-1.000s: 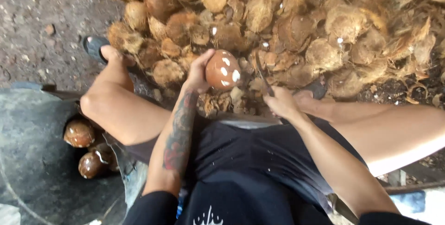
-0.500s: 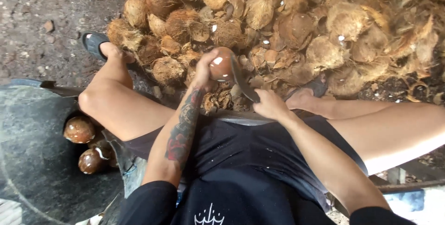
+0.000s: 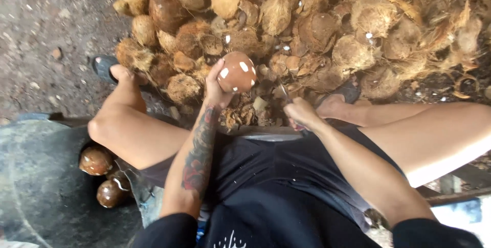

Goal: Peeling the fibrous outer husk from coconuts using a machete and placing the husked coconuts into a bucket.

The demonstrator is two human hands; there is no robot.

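Coconut (image 3: pixel 237 72), brown with white nicks, sat raised over the husk pile (image 3: pixel 307 28), cupped from below in my left hand (image 3: pixel 217 87), forearm stretched forward. My right hand (image 3: pixel 302 115), lower, was fisted around a knife (image 3: pixel 283 92) pointing forward.
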